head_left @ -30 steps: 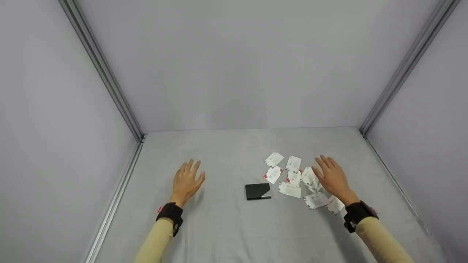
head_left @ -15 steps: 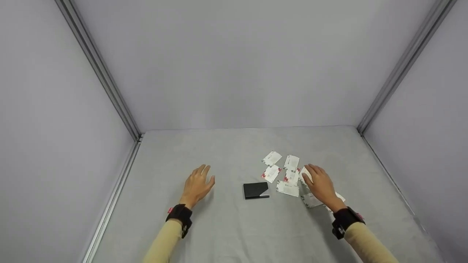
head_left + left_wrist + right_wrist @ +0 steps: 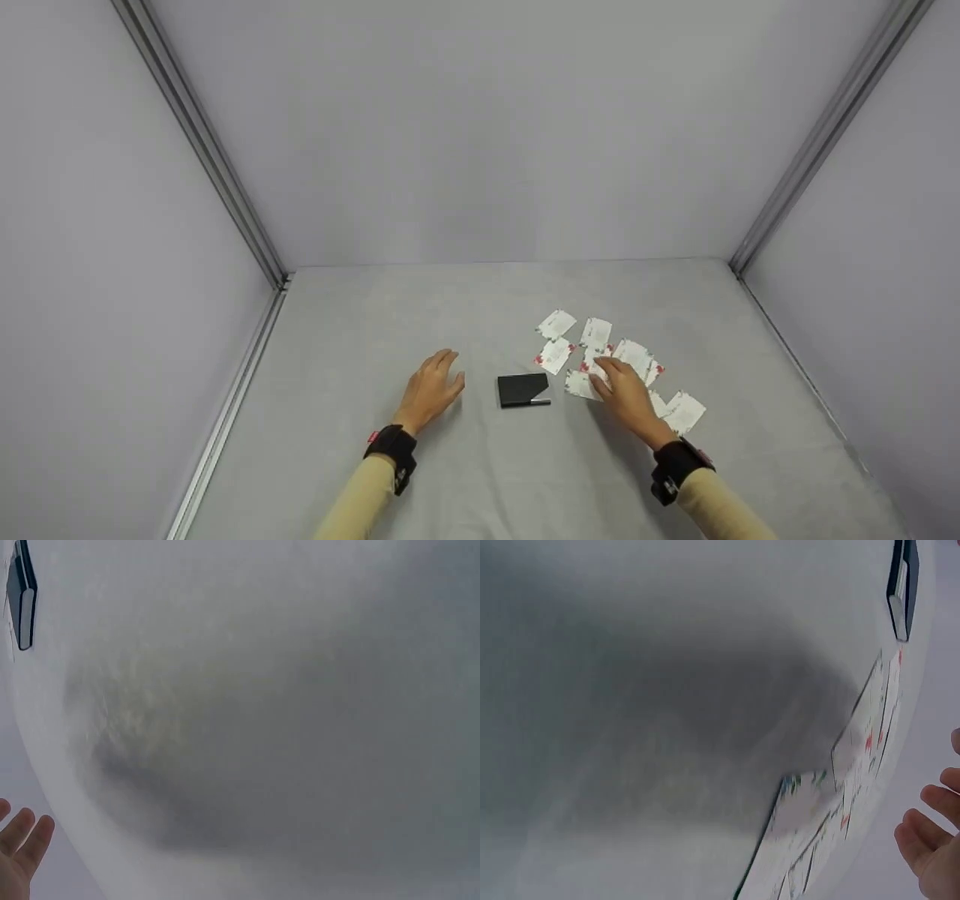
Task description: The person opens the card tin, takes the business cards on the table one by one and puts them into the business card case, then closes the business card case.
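Note:
A small black case [image 3: 523, 390] lies flat on the grey tabletop [image 3: 480, 465], with several white cards [image 3: 556, 325] printed in red and green scattered to its right. My left hand [image 3: 431, 388] hovers open just left of the case, fingers relaxed. My right hand [image 3: 621, 390] is over the cards right of the case, fingers stretched toward a card [image 3: 580, 384] and hiding some. In the left wrist view the case [image 3: 21, 586] shows at the top left and fingertips [image 3: 22, 841] at the bottom left. In the right wrist view the case [image 3: 904, 585] is at top right, the cards [image 3: 855, 765] below it.
Grey walls enclose the table on three sides, with metal corner rails at the left [image 3: 202, 150] and right [image 3: 817, 150]. More cards [image 3: 684, 411] lie right of my right wrist. Both forearms wear tan sleeves and black wrist straps [image 3: 391, 448].
Both hands have moved inward toward the black case. The right hand slid left across the cards, uncovering the ones at the far right.

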